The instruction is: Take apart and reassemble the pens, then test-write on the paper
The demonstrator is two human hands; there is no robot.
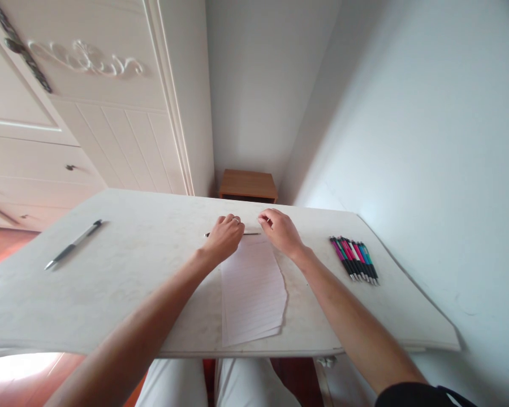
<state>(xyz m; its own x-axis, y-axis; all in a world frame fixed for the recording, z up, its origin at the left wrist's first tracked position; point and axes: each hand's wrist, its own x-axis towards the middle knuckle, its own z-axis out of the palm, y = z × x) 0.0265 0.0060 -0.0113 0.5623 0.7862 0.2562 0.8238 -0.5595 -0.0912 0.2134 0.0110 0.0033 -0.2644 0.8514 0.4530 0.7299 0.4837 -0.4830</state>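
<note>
Head view shows two bare hands close together over the far end of some lined paper point(252, 299), with a gap between them. A slim, pen-like stick point(253, 233) lies crosswise at the paper's far edge, its middle hidden by the left hand point(224, 238) and its ends showing on either side. Those fingers are bent down over it, a ring point(236, 219) on one of them; I cannot tell whether they grip the stick or only cover it. The right hand point(281, 230) is just beyond the stick's right end, its fingers curled inward with thumb and forefinger near each other; whether they pinch anything small cannot be made out.

The paper sheets overlap slightly, with a ragged right edge, and reach toward the near edge of the white tabletop point(144, 282). To the right, well apart from the paper, coloured pens point(354, 260) lie side by side in a slanting row, purple through pink to blue, silver tips toward the person. Far to the left, a grey-and-white pen point(74, 244) lies alone at a slant. Beyond the tabletop stands a small brown wooden unit point(248, 182), between a white cabinet point(127, 135) and a pale wall point(428, 141).
</note>
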